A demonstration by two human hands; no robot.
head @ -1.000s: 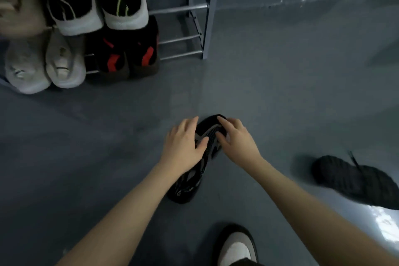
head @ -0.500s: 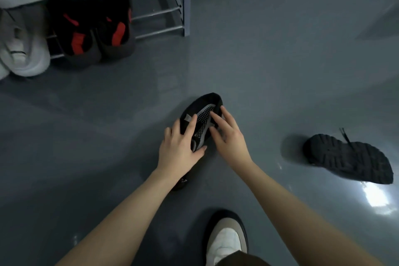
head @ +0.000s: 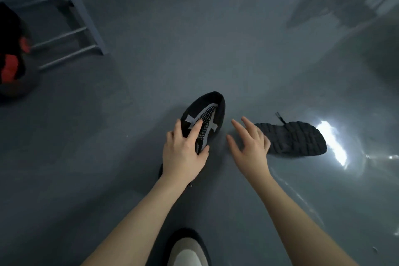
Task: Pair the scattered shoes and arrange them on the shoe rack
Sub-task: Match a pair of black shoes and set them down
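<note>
At the far left edge, a black shoe with red patches (head: 9, 67) sits on the lowest rails of the grey metal shoe rack (head: 86, 26), only partly in view. Right of the rack stretches a glossy grey floor (head: 172, 49). Near the middle, the left hand (head: 183, 151) grips a black knit shoe (head: 205, 119) that lies on the floor, its grey dotted strip facing up; the fingers curl over its upper and the thumb presses its near side. Just beside it, the right hand (head: 250, 147) hovers with fingers spread and straight, holding nothing and clear of the knit shoe. Behind that hand, a second black shoe (head: 295, 138) lies tipped over, its lugged sole facing the camera and a lace end sticking out. A bright glare marks the floor to its right. At the bottom edge shows a pale-toed shoe (head: 187, 252).
</note>
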